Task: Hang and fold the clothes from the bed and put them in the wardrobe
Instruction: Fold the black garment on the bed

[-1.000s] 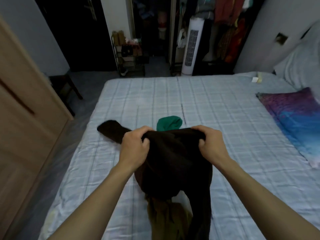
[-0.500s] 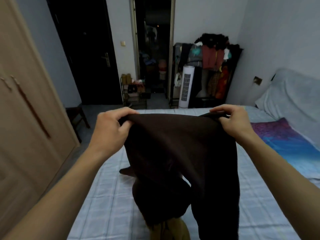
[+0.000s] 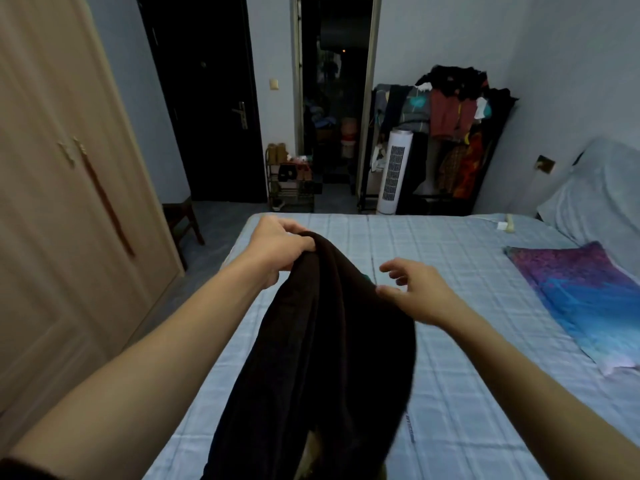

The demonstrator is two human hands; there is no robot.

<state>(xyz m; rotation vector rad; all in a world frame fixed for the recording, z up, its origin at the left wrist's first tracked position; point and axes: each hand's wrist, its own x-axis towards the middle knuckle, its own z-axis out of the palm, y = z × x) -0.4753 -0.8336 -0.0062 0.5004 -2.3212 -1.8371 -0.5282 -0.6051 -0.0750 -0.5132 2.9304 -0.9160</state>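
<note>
Gripping the dark garment (image 3: pixel 322 358) by a bunched upper corner, clenched the left hand (image 3: pixel 277 247) round the cloth and held it raised over the near part of the bed (image 3: pixel 467 358). Let the rest hang down in one long dark fall toward the bottom edge of the view, lower end out of sight. Showed the right hand (image 3: pixel 415 292) released, fingers spread and lightly curled, grasping nothing; thumb tip right at the garment's right edge, touching or just short, could not tell which. Glimpsed a sliver of green (image 3: pixel 367 279) behind the garment beside that thumb, and a scrap of olive cloth (image 3: pixel 308 455) under the hanging folds, both too hidden to name. Saw a purple and blue cloth (image 3: pixel 581 299) lying flat on the bed's right side, well apart from the hands. Found the wardrobe (image 3: pixel 69 202) to the left with both doors closed. Judged the task early: one garment in hand, neither folded nor on a hanger, not yet near the wardrobe; no hanger in view anywhere. Reckoned at least this piece, plus the half-hidden pieces beneath it, left to fold or hang and carry over, and the doors left to open. Could not tell of anything already stowed inside, with the doors shut.
</note>
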